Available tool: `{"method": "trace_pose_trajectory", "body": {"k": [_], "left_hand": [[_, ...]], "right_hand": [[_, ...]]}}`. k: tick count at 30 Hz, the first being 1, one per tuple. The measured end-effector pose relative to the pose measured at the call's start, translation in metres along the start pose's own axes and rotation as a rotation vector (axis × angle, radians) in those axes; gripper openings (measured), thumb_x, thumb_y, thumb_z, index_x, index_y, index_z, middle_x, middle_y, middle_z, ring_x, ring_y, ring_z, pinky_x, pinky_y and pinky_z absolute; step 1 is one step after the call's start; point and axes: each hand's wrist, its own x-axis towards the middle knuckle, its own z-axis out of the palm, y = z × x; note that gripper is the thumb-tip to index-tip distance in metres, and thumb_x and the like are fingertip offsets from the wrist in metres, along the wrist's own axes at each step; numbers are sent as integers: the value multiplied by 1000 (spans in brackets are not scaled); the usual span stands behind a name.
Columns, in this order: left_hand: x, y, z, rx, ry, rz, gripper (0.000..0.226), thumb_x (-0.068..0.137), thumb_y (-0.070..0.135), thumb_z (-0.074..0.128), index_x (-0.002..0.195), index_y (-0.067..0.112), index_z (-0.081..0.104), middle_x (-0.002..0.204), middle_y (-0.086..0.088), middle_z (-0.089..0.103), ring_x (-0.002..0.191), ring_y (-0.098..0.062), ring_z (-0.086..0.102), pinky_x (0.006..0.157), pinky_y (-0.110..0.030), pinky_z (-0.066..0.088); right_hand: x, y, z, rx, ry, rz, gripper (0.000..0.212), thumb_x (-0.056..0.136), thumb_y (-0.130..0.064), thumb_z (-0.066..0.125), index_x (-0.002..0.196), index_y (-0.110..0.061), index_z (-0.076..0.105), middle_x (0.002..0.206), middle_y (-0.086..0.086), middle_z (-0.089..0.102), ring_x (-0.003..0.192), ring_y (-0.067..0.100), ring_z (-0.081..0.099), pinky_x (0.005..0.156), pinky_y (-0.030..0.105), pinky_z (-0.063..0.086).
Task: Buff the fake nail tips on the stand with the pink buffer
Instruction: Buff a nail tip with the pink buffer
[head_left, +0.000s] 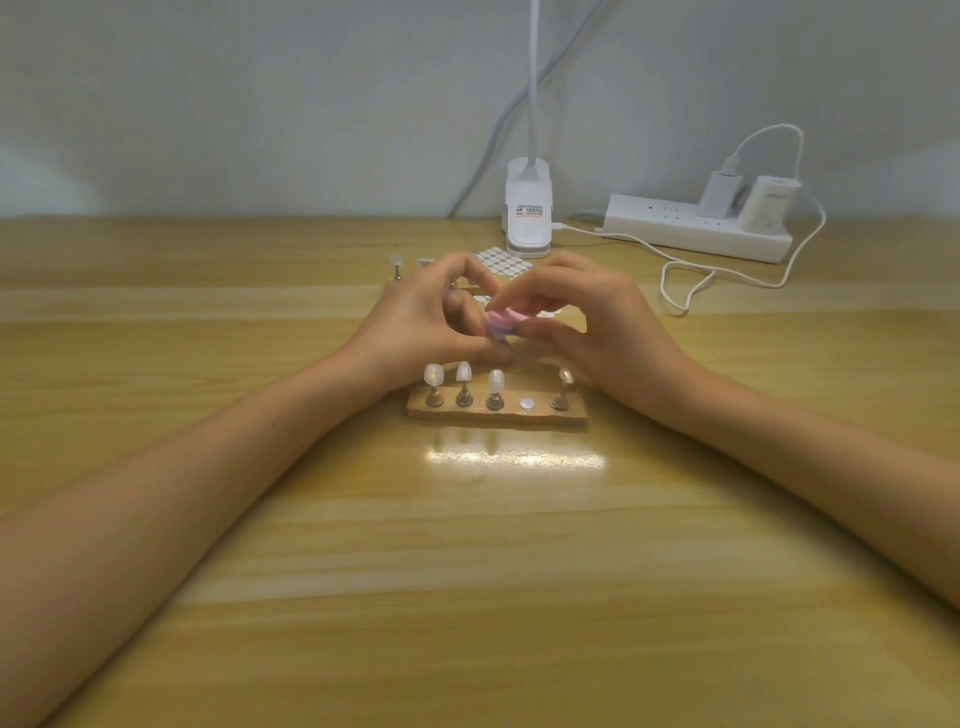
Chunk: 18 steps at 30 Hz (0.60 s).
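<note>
Mid-task: buffer in hand, and I can't confirm any tip is finished.

Right grip (587, 332) is pinched on the pink buffer (501, 319), held just behind the stand (498, 414). Left grip (421, 322) is curled against the buffer; I can't tell what it holds, my guess is the tip from the empty fourth seat (527, 404). Four nail tips (464, 371) stand upright on the stand, finish unreadable. A spare peg (397, 266) stands further back on the bench (493, 571).

Wooden table (467, 597), pale wall (260, 104)
</note>
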Motion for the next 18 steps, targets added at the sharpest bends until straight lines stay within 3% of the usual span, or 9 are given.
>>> {"method": "trace_pose_trajectory", "body": {"k": [2, 5, 9, 13, 16, 18], "left_hand": [[-1, 0, 0, -13, -2, 2, 46, 70, 10, 89, 105, 16, 60, 64, 6, 70, 65, -4, 66, 78, -21, 51], [-1, 0, 0, -11, 5, -9, 44, 72, 11, 88, 104, 18, 60, 70, -1, 69, 68, -10, 64, 77, -28, 50], [-1, 1, 0, -22, -6, -5, 45, 71, 9, 88, 106, 16, 60, 65, 5, 70, 66, -5, 67, 76, -15, 51], [-1, 2, 0, -7, 3, -18, 43, 74, 11, 87, 107, 15, 60, 69, -2, 68, 65, -10, 62, 71, -23, 50], [-2, 2, 0, -20, -3, -8, 46, 71, 7, 87, 107, 13, 60, 64, 6, 70, 65, -5, 66, 72, -14, 50], [-2, 2, 0, -13, 3, -11, 45, 72, 9, 87, 108, 13, 60, 65, 5, 68, 66, -7, 65, 71, -17, 50]], "right_hand": [[0, 2, -2, 28, 27, 23, 13, 89, -9, 72, 101, -6, 74, 98, 9, 63, 87, -1, 59, 85, 14, 44], [-1, -1, 1, -14, -14, -58, 13, 88, -6, 72, 101, -7, 74, 97, 7, 63, 89, 5, 60, 85, 17, 46], [0, 1, -3, 33, 32, 14, 14, 88, -9, 73, 101, -5, 74, 98, 8, 63, 87, 4, 60, 85, 18, 47], [-1, -2, 1, -22, -19, -80, 15, 88, -6, 72, 102, -6, 75, 98, 8, 63, 89, 11, 61, 86, 19, 47], [-1, 1, -3, 23, 30, -7, 14, 89, -7, 72, 102, -6, 74, 98, 8, 62, 88, 4, 60, 86, 16, 45], [-2, -1, -1, -10, 8, -69, 14, 88, -6, 73, 102, -7, 75, 98, 8, 62, 89, 7, 60, 86, 17, 45]]}}
